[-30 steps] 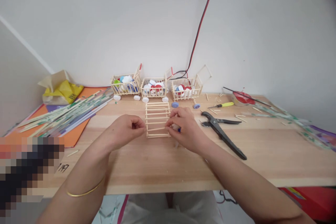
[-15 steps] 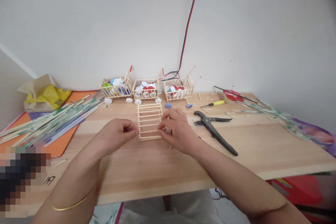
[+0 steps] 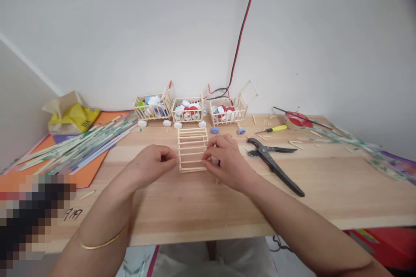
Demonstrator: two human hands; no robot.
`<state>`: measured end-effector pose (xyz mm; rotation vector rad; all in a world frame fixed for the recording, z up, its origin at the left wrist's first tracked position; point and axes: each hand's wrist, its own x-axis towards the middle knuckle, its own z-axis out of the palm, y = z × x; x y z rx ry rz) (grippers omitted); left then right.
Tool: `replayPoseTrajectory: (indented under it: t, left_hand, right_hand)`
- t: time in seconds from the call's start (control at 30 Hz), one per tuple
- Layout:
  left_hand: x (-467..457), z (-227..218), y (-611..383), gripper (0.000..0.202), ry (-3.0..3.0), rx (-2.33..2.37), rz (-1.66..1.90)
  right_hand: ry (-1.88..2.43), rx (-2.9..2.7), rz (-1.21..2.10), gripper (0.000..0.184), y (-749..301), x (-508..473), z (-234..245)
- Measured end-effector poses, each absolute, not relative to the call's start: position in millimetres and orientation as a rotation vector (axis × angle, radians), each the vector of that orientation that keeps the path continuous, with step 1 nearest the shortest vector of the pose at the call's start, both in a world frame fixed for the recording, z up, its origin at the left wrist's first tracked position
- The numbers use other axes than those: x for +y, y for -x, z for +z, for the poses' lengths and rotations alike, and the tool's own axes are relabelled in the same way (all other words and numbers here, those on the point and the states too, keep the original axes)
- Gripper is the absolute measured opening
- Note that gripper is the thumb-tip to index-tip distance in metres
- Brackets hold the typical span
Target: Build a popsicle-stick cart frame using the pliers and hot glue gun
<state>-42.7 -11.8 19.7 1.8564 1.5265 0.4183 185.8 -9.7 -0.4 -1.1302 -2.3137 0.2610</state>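
Note:
A ladder-like frame of thin wooden sticks point(image 3: 192, 147) lies flat on the wooden table point(image 3: 201, 207). My left hand point(image 3: 152, 165) is curled, its fingertips pinched at the frame's near left corner. My right hand point(image 3: 227, 161) is curled too, fingertips pressed on the frame's right rail near its front end. A small blue thing shows under my right fingers; I cannot make it out.
Three small stick carts point(image 3: 191, 109) filled with coloured bottle caps stand at the back. Black pliers point(image 3: 273, 162), a yellow-handled knife point(image 3: 273, 129) and a red tape roll point(image 3: 297, 120) lie right. Wrapped sticks point(image 3: 78, 145) on orange paper lie left. A red-black cable point(image 3: 242, 34) hangs on the wall.
Both hands stay at the frame's near corners; only the camera has shifted a little, right and back.

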Motion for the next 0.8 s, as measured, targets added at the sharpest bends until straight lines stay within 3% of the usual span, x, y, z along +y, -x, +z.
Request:
replayPoseTrajectory:
  t: [0.63,0.8]
  left_hand:
    - [-9,19,48,0.032,-1.922,1.561,0.391]
    - [-9,18,42,0.038,-2.181,1.625,0.758]
  right_hand:
    - [1.118,-2.262,0.312,0.007,-190,-7,2]
    - [1.083,-2.152,0.280,0.011,-201,1,7]
